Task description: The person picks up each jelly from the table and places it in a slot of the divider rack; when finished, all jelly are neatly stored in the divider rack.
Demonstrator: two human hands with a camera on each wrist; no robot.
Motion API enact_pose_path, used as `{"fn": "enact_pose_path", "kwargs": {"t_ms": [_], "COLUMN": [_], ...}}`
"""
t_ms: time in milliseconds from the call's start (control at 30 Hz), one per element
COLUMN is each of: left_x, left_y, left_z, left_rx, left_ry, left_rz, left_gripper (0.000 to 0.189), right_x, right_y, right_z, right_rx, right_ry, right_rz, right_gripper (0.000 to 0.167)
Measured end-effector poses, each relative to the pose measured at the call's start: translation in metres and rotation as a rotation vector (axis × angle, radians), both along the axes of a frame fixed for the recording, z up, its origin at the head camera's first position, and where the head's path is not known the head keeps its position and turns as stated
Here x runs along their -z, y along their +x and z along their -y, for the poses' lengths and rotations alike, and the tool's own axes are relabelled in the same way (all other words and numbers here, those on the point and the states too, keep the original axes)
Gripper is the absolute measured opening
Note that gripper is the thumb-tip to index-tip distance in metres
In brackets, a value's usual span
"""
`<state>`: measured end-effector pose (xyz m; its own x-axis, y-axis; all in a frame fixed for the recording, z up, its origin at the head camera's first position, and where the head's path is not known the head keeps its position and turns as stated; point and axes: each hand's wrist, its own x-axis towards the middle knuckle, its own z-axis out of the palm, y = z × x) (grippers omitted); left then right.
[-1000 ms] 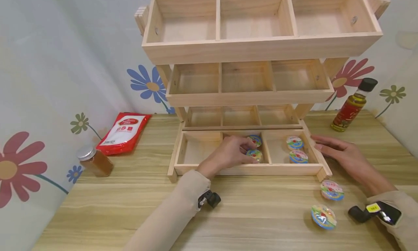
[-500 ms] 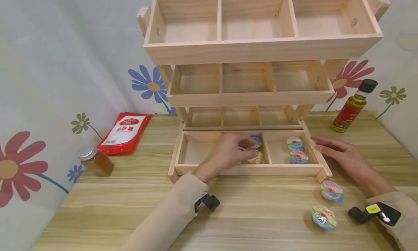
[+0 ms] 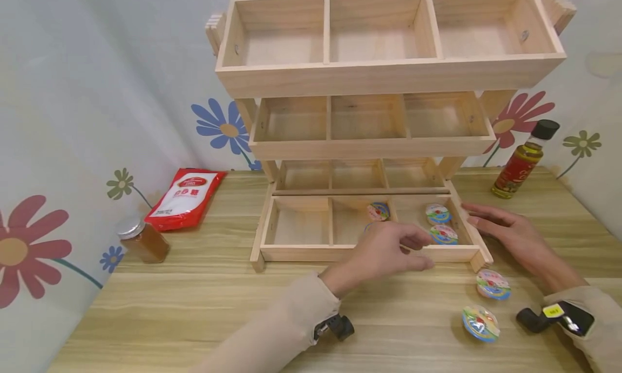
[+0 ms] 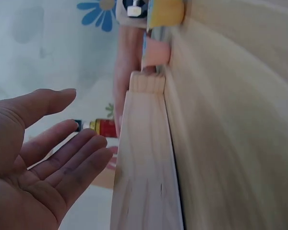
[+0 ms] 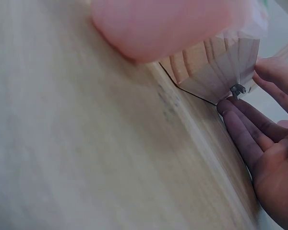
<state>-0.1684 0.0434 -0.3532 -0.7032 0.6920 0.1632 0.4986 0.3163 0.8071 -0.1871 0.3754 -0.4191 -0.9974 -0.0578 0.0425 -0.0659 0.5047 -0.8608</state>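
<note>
My left hand (image 3: 384,251) hovers over the front board of the bottom tray (image 3: 296,252), fingers spread and holding nothing; the left wrist view shows its bare palm. A jelly cup (image 3: 378,211) lies in the tray's middle compartment, and a second one there is mostly hidden behind that hand. Two more jelly cups (image 3: 444,234) sit one behind the other in the right compartment. Against the right side of the wooden rack (image 5: 211,72), my right hand (image 3: 522,241) rests its straight fingers. On the table near it lie a pink jelly cup (image 3: 493,284) and a yellowish jelly cup (image 3: 480,323).
Above the bottom tray, the rack rises in further tiers, the top tray (image 3: 389,76) jutting forward. A red-and-white bag (image 3: 187,198) and a spice jar (image 3: 144,241) are at left. An oil bottle (image 3: 522,160) stands at back right, near the flowered backdrop (image 3: 58,119).
My left hand has let go of a jelly cup in the middle compartment, lifted away, and moved right and toward me. The right hand has stayed against the rack.
</note>
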Motion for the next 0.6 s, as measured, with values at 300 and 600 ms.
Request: {"fn": "enact_pose_path", "kwargs": {"t_ms": [300, 600], "left_x": [0.005, 0.014], "left_y": [0.017, 0.031], "left_z": [-0.023, -0.036], "left_rx": [0.091, 0.149], "left_ry": [-0.103, -0.167], "left_rz": [-0.017, -0.047], "left_gripper": [0.036, 0.038], "right_x": [-0.002, -0.002], "right_y": [0.001, 0.002], "right_z": [0.001, 0.001], "right_rx": [-0.002, -0.003], "right_ry": [0.004, -0.014], "right_rz": [-0.012, -0.021], "right_gripper": [0.051, 0.049]}}
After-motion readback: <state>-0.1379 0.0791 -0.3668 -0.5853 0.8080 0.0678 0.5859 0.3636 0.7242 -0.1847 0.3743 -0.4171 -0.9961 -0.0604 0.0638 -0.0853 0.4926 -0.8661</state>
